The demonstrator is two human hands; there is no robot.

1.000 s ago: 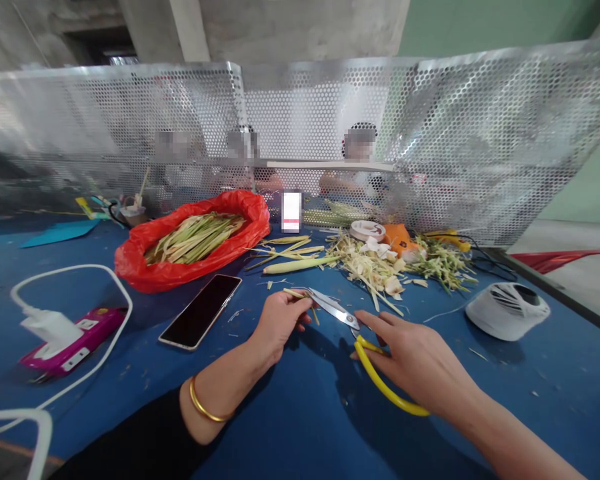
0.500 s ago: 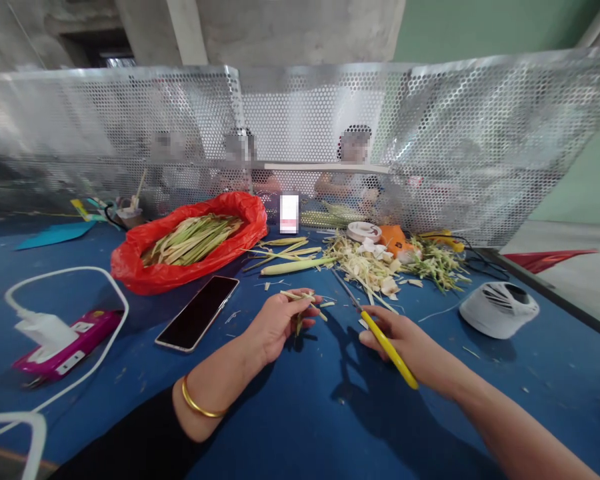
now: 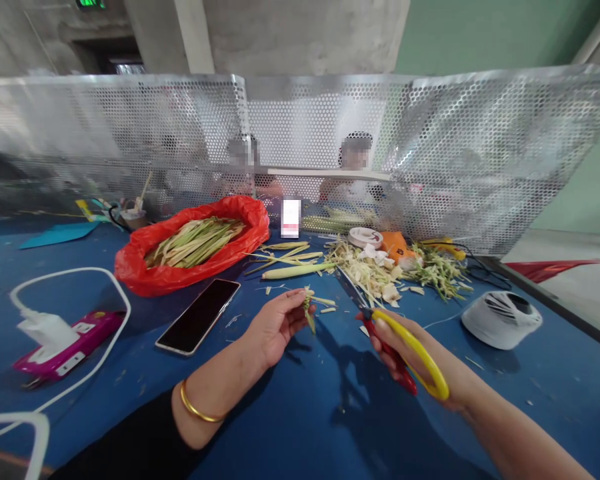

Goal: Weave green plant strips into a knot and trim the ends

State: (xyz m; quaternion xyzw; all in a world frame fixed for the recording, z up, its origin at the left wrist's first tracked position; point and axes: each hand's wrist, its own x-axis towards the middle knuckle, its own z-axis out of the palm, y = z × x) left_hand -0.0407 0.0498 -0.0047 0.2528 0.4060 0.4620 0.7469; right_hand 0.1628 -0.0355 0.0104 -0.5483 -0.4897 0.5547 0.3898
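Observation:
My left hand point(image 3: 273, 327), with a gold bangle on its wrist, pinches a small green piece of plant leaf point(image 3: 309, 312) between thumb and fingers. My right hand point(image 3: 453, 373) is wrapped around scissors with one yellow and one red handle point(image 3: 433, 365). Their blades point away from me, toward the pile of cut plant scraps point(image 3: 373, 273), and are apart from the leaf piece. How far the blades are parted I cannot make out. A thick pale green stalk point(image 3: 290, 270) and several strips lie beyond my left hand.
A red plastic bag point(image 3: 135, 280) full of long leaf strips stands left. Nearby lie a phone point(image 3: 197, 317), a purple power strip point(image 3: 75, 350) with a white cable, and a white-wrapped roll point(image 3: 497, 323) at right. Behind a perforated metal screen point(image 3: 310, 113) sit other people.
The scissors have turned in my right hand, so both handles now show. My left fingers have shifted on the leaf piece, which now hangs more upright. The view has tilted slightly up.

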